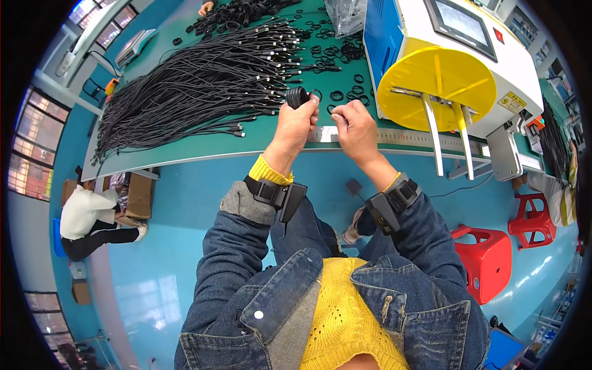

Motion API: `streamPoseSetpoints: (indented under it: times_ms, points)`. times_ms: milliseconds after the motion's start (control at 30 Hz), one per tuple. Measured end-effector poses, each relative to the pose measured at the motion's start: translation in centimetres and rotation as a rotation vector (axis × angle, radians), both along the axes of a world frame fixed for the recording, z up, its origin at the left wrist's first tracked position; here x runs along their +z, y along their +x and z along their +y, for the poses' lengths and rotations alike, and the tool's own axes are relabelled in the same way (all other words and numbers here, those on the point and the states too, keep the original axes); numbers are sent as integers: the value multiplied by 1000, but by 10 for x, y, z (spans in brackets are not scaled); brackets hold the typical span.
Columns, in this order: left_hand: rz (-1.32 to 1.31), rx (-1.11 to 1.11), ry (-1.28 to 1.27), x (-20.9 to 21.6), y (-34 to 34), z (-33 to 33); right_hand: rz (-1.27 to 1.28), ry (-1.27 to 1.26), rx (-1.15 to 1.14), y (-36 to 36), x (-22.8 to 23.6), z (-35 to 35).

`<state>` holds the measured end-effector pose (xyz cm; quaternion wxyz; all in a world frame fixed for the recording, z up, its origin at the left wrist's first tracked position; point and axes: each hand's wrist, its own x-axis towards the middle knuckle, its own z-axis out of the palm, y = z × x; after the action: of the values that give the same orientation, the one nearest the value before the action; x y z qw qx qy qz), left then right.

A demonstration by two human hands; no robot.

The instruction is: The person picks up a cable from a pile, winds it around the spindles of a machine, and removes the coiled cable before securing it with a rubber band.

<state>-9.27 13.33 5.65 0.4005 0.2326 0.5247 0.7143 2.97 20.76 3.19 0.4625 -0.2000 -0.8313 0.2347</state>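
Over the front edge of the green table (pixel 216 143), my left hand (pixel 295 128) is closed round a coiled black cable (pixel 296 97). A small dark loop shows by its fingertips; I cannot tell whether it is a cable end or a band. Just to the right, my right hand (pixel 357 131) is closed in a pinch, with a thin black loop (pixel 331 109) at its fingertips, probably a band or cable end. The two hands are close but apart. Left of them lies a large spread of black cables (pixel 191 86) with pale connector ends. Small coiled black cables (pixel 337 95) lie beyond my hands.
A white and blue machine with a yellow disc (pixel 436 80) and two projecting rods stands at right. A metal ruler (pixel 407 137) runs along the table edge. Black coils (pixel 237 13) are heaped at the back near another person's hand. Red stools (pixel 484 262) stand at right; a person sits low at left.
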Motion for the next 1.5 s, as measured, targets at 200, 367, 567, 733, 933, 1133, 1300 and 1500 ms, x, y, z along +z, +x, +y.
streamPoseSetpoints:
  times_ms: [200, 367, 567, 733, 933, 1133, 1300, 1500]
  points:
    - [605, 128, 29, -19, -15, 18, 103, -165, -65, -12, -2, 21]
    - [983, 214, 77, -18, -4, 21, 41, -1056, 126, -14, 25, 21]
    - [1167, 220, 111, -16, 8, 27, 194, -1364, 245, -13, 21, 30]
    - [1270, 205, 194, -17, 9, 28, 274, -1352, 317, -14, 8, 38]
    - [396, -76, 5, -7, 4, 24, 276, -988, 325, -14, 3, 34]
    - [381, -83, -70, -9, -6, 29, 211, -1009, 247, -5, 6, 20]
    - [470, 56, -109, -17, -20, 38, 206, -1008, 195, 23, -5, 6]
    - [876, -152, -178, -18, -20, 49, 175, -1013, 146, 52, -6, 1]
